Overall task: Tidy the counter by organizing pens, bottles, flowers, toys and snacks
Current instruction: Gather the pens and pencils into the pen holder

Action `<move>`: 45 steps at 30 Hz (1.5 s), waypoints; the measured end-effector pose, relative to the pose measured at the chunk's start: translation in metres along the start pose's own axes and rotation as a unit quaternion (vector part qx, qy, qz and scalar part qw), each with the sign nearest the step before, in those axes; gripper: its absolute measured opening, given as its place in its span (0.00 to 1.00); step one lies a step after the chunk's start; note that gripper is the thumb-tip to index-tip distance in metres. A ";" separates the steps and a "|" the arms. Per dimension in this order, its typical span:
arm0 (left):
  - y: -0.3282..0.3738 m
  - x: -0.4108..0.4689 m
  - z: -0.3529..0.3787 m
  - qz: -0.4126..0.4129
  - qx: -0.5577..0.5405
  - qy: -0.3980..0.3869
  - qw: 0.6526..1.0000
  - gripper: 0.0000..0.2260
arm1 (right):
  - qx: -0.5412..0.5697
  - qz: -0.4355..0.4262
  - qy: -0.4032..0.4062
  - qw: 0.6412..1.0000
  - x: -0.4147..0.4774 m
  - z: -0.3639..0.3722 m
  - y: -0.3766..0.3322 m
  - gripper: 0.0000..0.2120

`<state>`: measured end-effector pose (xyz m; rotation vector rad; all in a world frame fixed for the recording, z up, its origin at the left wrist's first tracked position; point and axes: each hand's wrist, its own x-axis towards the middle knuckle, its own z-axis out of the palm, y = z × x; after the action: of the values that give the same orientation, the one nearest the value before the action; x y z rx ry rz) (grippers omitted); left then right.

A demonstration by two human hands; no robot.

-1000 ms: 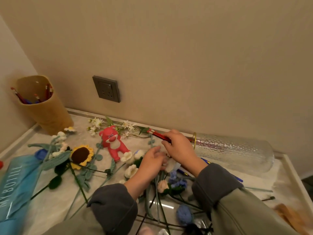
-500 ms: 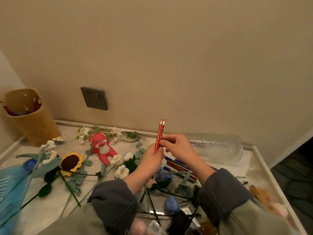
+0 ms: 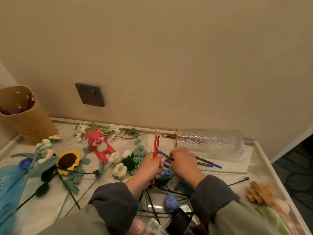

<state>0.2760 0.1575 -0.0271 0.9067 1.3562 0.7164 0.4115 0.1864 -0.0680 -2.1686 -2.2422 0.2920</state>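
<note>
Now two red pencils stand upright, gripped in the left hand, while the right hand covers blue pens beside a sideways glass vase, grip unclear.

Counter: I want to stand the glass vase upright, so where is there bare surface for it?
Bare marble lies front left, between the stems of the sunflower and the left sleeve, and far right, between the glass vase, the blue pens and the counter rim. The middle around the left hand and right hand is crowded with crochet flowers.
</note>
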 end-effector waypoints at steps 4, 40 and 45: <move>-0.002 0.005 0.000 -0.007 -0.011 0.004 1.000 0.09 | 0.047 0.014 -0.008 0.999 0.005 0.003 0.000 0.09; 0.063 -0.059 -0.119 0.256 -0.108 0.126 0.952 0.12 | 0.616 -0.106 0.030 0.780 -0.011 -0.131 -0.205 0.10; 0.059 -0.064 -0.166 0.248 -0.107 0.170 0.948 0.10 | 0.597 -0.134 0.008 0.791 -0.011 -0.129 -0.255 0.08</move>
<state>0.1090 0.1526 0.0586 0.9882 1.3189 1.4352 0.1769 0.1854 0.0954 -1.1198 -1.5025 1.2326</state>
